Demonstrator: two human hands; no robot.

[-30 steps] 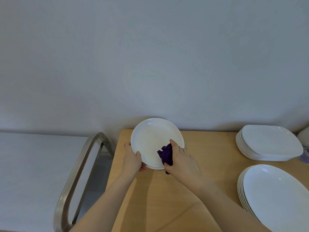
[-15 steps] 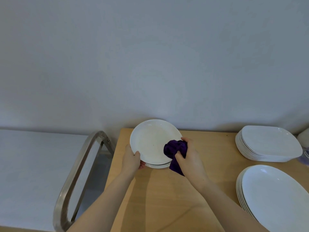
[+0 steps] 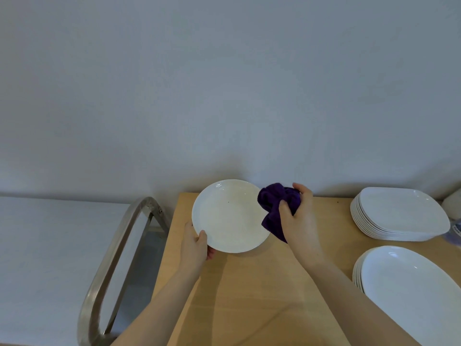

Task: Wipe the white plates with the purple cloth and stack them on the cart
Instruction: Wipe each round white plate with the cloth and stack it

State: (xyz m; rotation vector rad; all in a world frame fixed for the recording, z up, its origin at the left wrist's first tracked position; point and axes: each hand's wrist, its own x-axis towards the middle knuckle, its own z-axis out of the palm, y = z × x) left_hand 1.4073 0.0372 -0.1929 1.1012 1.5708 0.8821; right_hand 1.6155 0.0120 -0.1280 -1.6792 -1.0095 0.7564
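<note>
While the left hand (image 3: 195, 245) grips the round white plate (image 3: 229, 217) by its near-left rim above the tabletop (image 3: 262, 283), the right hand (image 3: 298, 216) clutches the purple cloth (image 3: 273, 206) just right of it; cart handle (image 3: 117, 258) lies left, nearer the left hand.

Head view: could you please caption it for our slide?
Left hand holds round white plate; right hand grips purple cloth beside it.
</note>
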